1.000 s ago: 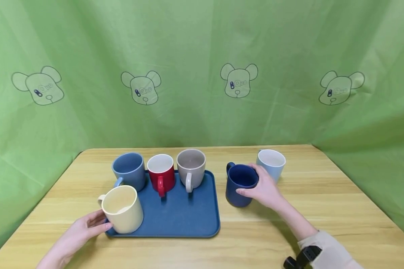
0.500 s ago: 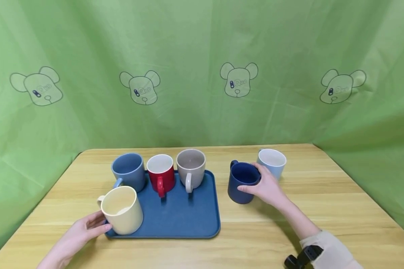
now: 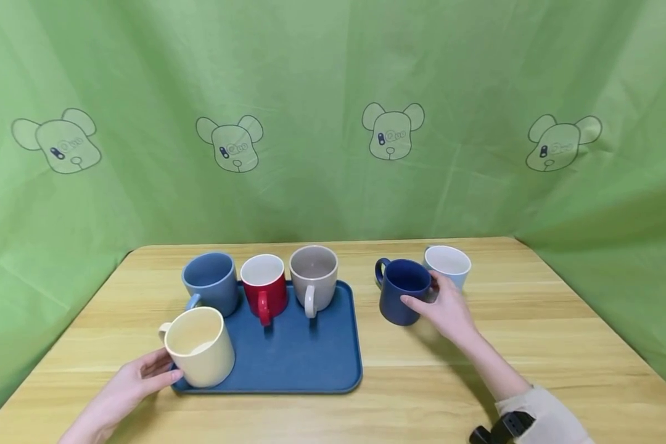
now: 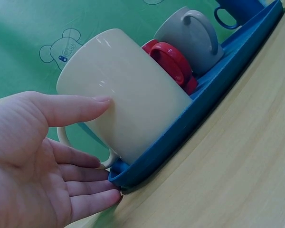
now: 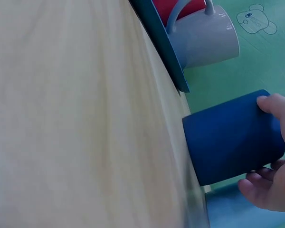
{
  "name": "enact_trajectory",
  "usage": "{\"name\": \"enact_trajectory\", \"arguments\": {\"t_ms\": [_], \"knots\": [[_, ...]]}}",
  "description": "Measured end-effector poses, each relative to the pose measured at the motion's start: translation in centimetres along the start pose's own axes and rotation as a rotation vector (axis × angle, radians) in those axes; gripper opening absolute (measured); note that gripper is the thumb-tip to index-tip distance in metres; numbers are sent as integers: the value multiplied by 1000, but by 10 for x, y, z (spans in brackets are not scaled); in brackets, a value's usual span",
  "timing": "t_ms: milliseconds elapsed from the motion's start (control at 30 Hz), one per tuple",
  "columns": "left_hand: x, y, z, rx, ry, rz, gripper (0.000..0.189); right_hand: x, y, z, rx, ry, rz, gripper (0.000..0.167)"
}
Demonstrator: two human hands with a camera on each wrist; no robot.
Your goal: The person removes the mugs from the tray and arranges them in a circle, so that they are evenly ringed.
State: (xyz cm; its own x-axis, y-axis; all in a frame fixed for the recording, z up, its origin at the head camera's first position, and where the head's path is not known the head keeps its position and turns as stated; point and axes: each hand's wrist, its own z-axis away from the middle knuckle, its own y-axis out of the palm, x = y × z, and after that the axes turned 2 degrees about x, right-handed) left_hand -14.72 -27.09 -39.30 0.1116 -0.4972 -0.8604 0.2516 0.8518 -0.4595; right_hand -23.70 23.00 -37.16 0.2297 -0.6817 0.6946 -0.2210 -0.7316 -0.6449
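In the head view my right hand (image 3: 446,311) grips a dark blue mug (image 3: 399,303) near its rim, thumb at the near side and fingers on the right. The mug stands upright close over the wooden table, handle toward the back left. In the right wrist view the thumb (image 5: 275,105) presses by its rim. My left hand (image 3: 135,383) is beside a cream mug (image 3: 205,354) at the tray's front left corner. In the left wrist view its thumb (image 4: 80,108) lies along the mug's side, with the fingers (image 4: 88,190) straight near the handle and tray corner.
The blue tray (image 3: 305,364) also bears a medium blue mug (image 3: 213,290), a red mug (image 3: 266,295) and a grey mug (image 3: 323,290) along its back. A light blue mug (image 3: 448,271) stands behind my right hand. A green cloth (image 3: 311,203) hangs behind the table.
My right hand has moved the dark blue mug toward the back and slightly right, nearer the light blue mug. The left hand and cream mug have hardly moved.
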Motion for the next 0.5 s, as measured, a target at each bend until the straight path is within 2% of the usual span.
{"name": "enact_trajectory", "arguments": {"t_ms": [267,500], "knots": [[0,0,1,4,-14,-7,74,2,0,1,-61,112,-18,66],[-1,0,2,2,-20,-10,74,4,-2,1,-74,147,-6,65]]}}
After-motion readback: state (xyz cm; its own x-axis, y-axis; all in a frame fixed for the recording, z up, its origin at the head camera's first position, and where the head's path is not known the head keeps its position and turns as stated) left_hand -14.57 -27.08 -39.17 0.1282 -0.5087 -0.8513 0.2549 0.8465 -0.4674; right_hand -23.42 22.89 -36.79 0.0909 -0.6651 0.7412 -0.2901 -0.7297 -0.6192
